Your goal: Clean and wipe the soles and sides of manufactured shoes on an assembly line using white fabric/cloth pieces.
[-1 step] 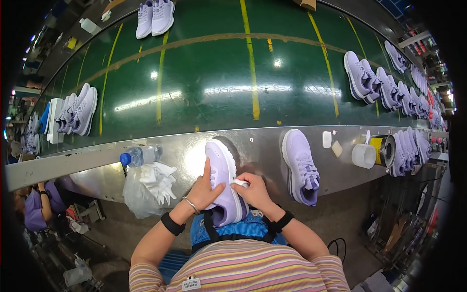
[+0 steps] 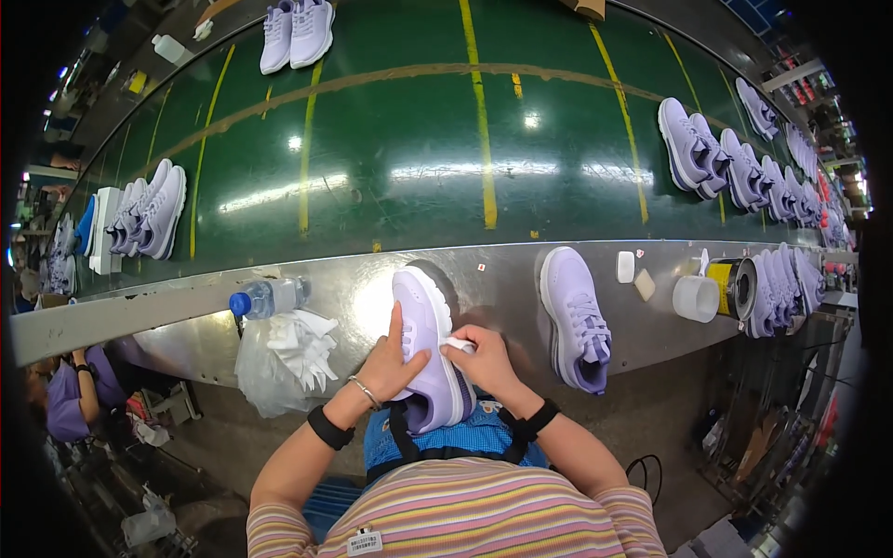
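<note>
At the frame's lower centre, your left hand (image 2: 386, 370) grips the shoe (image 2: 426, 321); your right hand (image 2: 488, 363) pinches a white wad (image 2: 459, 345) at the shoe's right edge.

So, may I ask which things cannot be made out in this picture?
All in the head view:
Held lavender shoe: underside turned away from the camera; upper partly covered by the left hand.
White piece: its full shape, covered by the right hand.
Cardboard piece: cut off by the top edge.
</note>
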The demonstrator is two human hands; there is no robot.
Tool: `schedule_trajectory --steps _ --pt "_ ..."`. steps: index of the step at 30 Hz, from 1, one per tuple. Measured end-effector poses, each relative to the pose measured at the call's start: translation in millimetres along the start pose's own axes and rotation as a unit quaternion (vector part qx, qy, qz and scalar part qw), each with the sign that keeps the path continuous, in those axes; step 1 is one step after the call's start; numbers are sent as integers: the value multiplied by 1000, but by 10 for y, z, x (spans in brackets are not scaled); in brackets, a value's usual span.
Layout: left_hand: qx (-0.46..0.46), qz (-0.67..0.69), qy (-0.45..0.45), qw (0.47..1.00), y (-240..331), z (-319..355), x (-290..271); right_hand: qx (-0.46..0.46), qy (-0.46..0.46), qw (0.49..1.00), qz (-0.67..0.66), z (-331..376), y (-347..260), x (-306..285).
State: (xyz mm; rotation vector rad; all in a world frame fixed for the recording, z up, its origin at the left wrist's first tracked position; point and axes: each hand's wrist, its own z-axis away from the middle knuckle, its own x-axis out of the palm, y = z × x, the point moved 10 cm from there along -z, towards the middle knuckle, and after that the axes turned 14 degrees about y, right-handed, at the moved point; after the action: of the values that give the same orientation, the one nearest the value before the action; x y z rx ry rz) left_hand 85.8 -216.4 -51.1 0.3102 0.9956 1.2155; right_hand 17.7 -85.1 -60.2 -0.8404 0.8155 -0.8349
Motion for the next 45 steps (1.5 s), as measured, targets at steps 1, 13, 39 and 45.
schedule_trajectory --steps 1,13,39,45 --pt "0 0 -2 1000 1 -6 12 2 1 1000 0 -23 32 7" --pt "77 2 47 996 -153 -57 52 -38 21 998 34 66 -123 -30" --pt "468 -371 234 767 709 608 91 39 106 973 -199 196 -244 -1038" --pt "445 -358 258 779 586 635 108 20 75 994 -72 139 -57 -876"
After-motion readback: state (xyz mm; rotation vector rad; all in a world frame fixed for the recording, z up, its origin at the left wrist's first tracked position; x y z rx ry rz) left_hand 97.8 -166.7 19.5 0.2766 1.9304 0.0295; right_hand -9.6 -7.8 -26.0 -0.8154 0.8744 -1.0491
